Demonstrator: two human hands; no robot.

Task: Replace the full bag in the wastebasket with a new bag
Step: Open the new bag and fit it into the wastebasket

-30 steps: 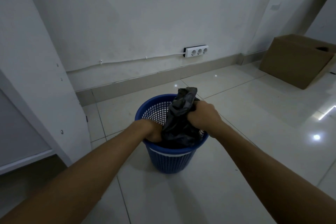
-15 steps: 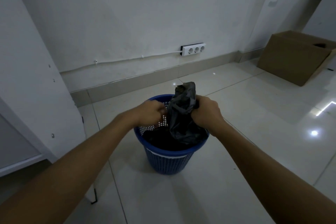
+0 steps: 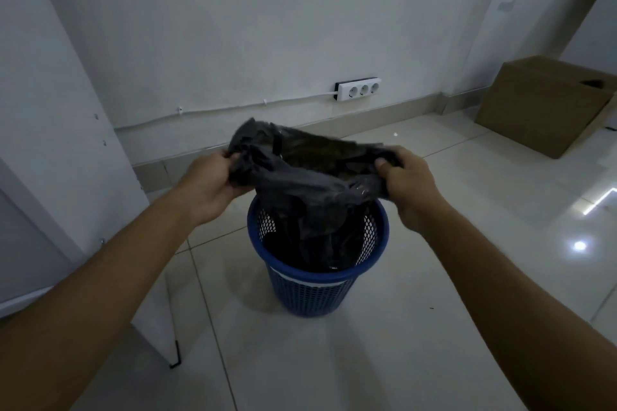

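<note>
A blue mesh wastebasket (image 3: 310, 294) stands on the tiled floor in front of me. A dark grey plastic bag (image 3: 310, 187) hangs down into it, its lower part inside the basket. The bag's top is stretched wide above the rim. My left hand (image 3: 208, 182) grips the bag's left edge. My right hand (image 3: 409, 180) grips the right edge, thumb on top. Both hands are above the basket, one on each side. What lies at the basket's bottom is hidden by the bag.
A white cabinet panel (image 3: 56, 130) with a thin metal leg (image 3: 173, 337) stands close at the left. A white wall with a triple socket strip (image 3: 359, 89) is behind the basket. A cardboard box (image 3: 544, 103) sits at the right on the glossy floor.
My left hand came out of the basket and took the bag's left edge. Both hands rose and moved apart, so the bunched bag is now spread open above the rim.
</note>
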